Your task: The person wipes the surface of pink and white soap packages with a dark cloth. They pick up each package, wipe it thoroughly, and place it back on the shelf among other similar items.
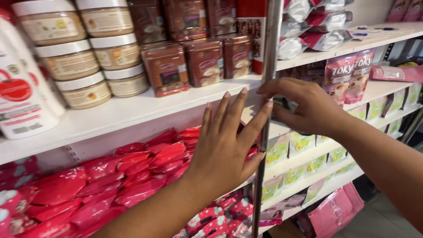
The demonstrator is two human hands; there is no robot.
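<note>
Pinching at the vertical metal pole [269, 66], the right hand [308, 108] has its thumb and fingertips drawn together against the pole's right side, level with the front edge of the white shelf [132, 110]; whatever small item sits in that pinch is hidden by the fingers and cannot be identified. The left hand [229, 141] is spread flat, fingers straight and slightly fanned, palm facing the shelving just left of the pole, with the index fingertip reaching the pole close to the right hand. Whether the left palm actually presses on the goods behind it cannot be told.

Immediately left of the pole and behind the left hand lie red foil packets [132, 176], heaped on the level below the white shelf. On that shelf, left of the pole, stand brown tins [205, 61] in rows, and further left stacked jars with white lids [83, 66]. At the far left from the pole stands a large white bottle with a red label [20, 92]. Right of the pole, silver and red bags [308, 26] occupy the upper level, pink pouches [348, 72] the next, and light green packets [304, 143] the lower levels.
</note>
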